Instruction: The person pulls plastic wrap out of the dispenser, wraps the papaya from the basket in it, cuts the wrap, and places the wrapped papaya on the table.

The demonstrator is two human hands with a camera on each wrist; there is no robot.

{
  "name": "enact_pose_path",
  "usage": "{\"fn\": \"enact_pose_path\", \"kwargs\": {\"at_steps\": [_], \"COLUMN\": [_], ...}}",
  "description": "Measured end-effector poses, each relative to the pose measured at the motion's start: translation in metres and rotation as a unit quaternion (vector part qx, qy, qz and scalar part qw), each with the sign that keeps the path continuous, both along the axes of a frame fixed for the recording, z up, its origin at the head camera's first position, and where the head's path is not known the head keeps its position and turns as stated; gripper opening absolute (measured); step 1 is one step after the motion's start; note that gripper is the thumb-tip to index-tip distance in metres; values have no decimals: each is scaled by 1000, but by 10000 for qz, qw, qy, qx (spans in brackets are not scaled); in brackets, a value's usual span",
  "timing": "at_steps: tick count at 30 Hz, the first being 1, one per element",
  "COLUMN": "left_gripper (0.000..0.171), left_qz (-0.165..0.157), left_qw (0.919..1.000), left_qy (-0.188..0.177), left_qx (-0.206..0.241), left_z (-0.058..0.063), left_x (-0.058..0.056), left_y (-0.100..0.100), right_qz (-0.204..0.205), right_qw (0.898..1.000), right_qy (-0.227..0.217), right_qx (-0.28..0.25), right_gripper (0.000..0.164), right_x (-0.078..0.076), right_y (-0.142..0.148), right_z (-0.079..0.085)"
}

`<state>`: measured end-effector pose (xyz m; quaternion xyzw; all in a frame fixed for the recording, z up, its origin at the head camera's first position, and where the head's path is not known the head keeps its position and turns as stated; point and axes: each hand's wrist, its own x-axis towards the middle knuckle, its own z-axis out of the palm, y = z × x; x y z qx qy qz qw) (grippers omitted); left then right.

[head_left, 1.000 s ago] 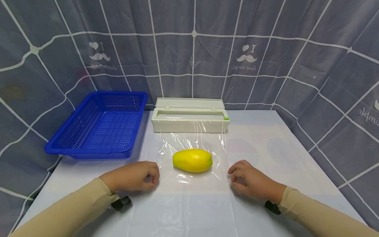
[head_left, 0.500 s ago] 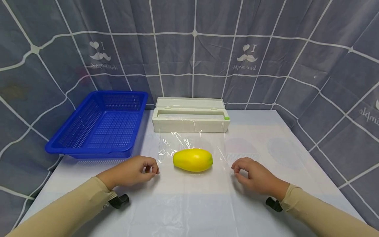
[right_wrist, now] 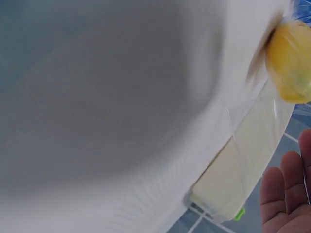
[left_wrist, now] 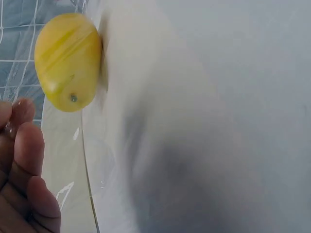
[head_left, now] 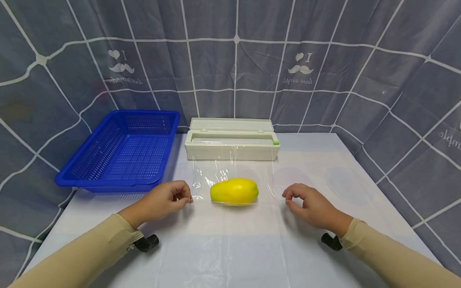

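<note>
A sheet of clear cling film (head_left: 206,173) stretches from a white dispenser (head_left: 232,153) toward me. My left hand (head_left: 163,203) pinches its near left corner between thumb and fingers, while my right hand (head_left: 312,210) pinches the near right one. Between the hands a yellow papaya (head_left: 234,191) with a greenish right end lies sideways, and the film's near edge crosses low in front of it. In the left wrist view, film streaks overlap the papaya (left_wrist: 68,63) beyond my curled fingers (left_wrist: 29,145). The right wrist view has the papaya (right_wrist: 290,60) at its upper right.
A blue plastic basket (head_left: 162,160) stands at the back left. Behind the film the dispenser's lid (head_left: 231,125) is raised, with a green slider (head_left: 275,143) on its right end. A grey checked curtain (head_left: 259,64) bounds the white-covered table (head_left: 223,256).
Both hands have moved up and away from me, raising the film's near edge from in front of the papaya to right against its lower side in view. The papaya has barely shifted.
</note>
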<state>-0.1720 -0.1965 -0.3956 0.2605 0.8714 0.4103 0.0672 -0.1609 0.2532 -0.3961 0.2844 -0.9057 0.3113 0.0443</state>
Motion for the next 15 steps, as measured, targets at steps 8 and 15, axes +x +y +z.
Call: {"fn": "enact_pose_path", "kwargs": {"at_steps": [8,15], "left_gripper": [18,15], "left_qz": [578,1041], "left_qw": [9983,9945], "left_qy": [-1,104], "left_qx": [-66,-67], "left_z": [0,-2], "left_x": [-10,-27], "left_y": [8,19], "right_qz": [-370,-718], "right_qw": [9991,9963], "right_qy": [-152,-466], "right_qx": [-109,-115], "right_gripper": [18,10], "right_x": [-13,-31], "right_y": [-3,-7], "right_z": [7,10]}}
